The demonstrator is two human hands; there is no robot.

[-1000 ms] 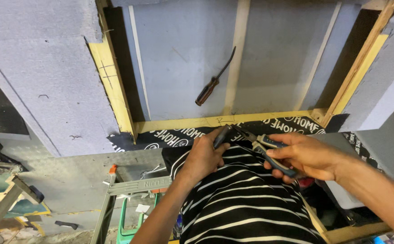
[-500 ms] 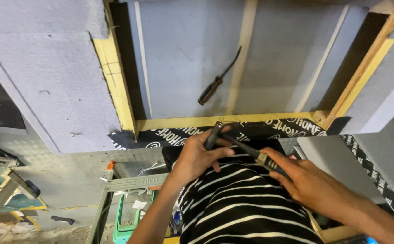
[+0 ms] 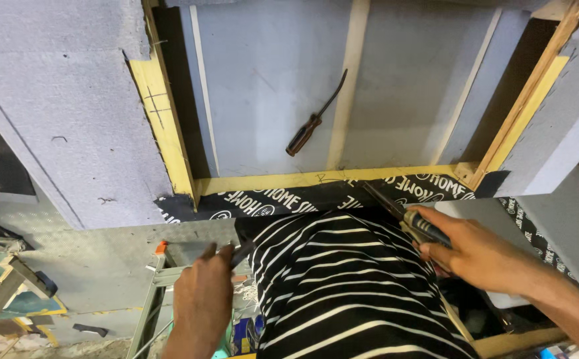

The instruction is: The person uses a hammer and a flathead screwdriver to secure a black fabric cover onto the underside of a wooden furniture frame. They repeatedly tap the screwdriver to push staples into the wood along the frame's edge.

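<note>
- A small dark tool (image 3: 241, 252) is seen low and left of centre, short and slim, with only its dark upper end showing; its kind cannot be told.
- It is clenched in the grip of the left hand (image 3: 203, 299), the fingers curled round it so that its tip juts up and to the right, just beside the black-and-white striped shirt (image 3: 343, 286).
- A wooden-handled screwdriver (image 3: 314, 116) with a bent dark shaft is seen lying loose on the grey panel (image 3: 269, 80) inside the yellow timber frame (image 3: 170, 139), well apart from both hands.
- A long tool with a dark, yellow-marked handle (image 3: 412, 223) is seen to the right, its thin dark blade slanting up and left over the black printed membrane (image 3: 303, 198).
- Its handle is grasped by the grip of the right hand (image 3: 479, 256), the blade projecting beyond the fingers.
</note>
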